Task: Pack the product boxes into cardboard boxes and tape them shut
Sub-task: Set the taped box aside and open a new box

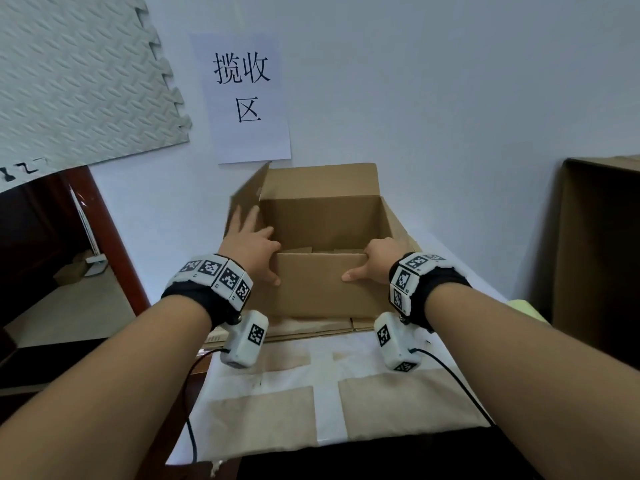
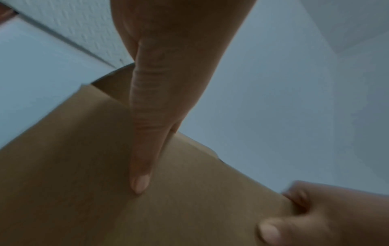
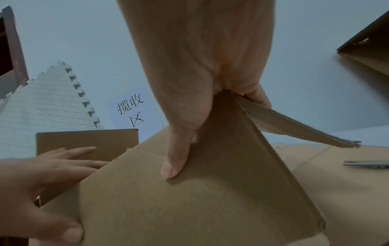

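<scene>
Left hand [image 1: 254, 244] spread on the side flap [image 1: 244, 202], right hand [image 1: 375, 259] pinching the near wall [image 1: 318, 285], likely squaring the open cardboard box [image 1: 322, 216].

A white paper sign [image 1: 247, 95] with three black Chinese characters hangs on the pale wall [image 1: 450, 81], two characters on the upper line and one below. Left of it is a whitish foam mat [image 1: 79, 74] with a raised tread pattern and a toothed, interlocking edge. Beneath the mat stands a dark reddish wooden frame [image 1: 110, 244], and past it, down on the beige floor [image 1: 69, 306], sits a small white object [image 1: 94, 264] too small to make out. The desk [image 1: 325, 393] is covered in white sheeting with tan rectangular patches. Something pale yellow-green [image 1: 523, 304] peeks out at its right edge.
</scene>
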Available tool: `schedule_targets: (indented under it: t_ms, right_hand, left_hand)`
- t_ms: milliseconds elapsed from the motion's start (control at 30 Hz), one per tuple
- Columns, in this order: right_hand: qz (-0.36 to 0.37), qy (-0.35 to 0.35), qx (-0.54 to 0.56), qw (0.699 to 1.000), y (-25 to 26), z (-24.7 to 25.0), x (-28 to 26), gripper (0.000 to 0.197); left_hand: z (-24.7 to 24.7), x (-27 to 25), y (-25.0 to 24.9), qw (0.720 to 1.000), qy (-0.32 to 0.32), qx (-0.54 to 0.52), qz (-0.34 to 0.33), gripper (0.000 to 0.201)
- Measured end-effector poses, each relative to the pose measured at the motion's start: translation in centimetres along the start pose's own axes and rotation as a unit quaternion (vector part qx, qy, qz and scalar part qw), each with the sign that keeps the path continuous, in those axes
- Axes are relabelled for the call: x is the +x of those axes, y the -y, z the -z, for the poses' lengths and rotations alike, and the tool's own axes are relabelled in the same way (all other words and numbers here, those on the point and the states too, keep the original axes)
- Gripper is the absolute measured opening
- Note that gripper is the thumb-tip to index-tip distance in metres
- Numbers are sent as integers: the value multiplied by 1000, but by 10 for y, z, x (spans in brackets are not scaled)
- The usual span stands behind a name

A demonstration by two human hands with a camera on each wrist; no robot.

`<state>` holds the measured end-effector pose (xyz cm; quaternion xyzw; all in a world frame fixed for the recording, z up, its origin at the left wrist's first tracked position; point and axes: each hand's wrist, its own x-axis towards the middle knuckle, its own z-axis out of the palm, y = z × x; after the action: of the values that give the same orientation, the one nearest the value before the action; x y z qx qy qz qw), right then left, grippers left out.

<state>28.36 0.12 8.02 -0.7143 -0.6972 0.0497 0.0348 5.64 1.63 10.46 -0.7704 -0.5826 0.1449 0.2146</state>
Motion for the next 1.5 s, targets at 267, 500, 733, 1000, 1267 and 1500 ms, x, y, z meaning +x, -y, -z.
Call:
schedule_targets:
  t_ms: [267, 500, 733, 1000, 1267, 1500]
  right_hand:
    - [15, -13, -33, 999, 0, -6, -7, 58]
    - [36, 1, -21, 999, -1, -1, -15, 49]
    - [36, 35, -93, 994, 3, 4, -15, 44]
    - [51, 88, -130, 986, -1, 9, -46, 44]
    - [57, -26, -18, 998, -42, 35, -68, 34]
    - [-26, -159, 113, 981, -117, 76, -80, 39]
  left_hand:
    - [-16, 5, 27, 970, 155, -178, 53, 72]
    - [-28, 0, 32, 954, 98, -276, 58, 34]
    - [-36, -18, 27, 951, 47, -297, 72, 31]
    - [-42, -46, 20, 946, 28, -315, 69, 27]
    - [11, -41, 23, 959, -123, -244, 77, 26]
    - [88, -11, -21, 879, -450, -159, -8, 73]
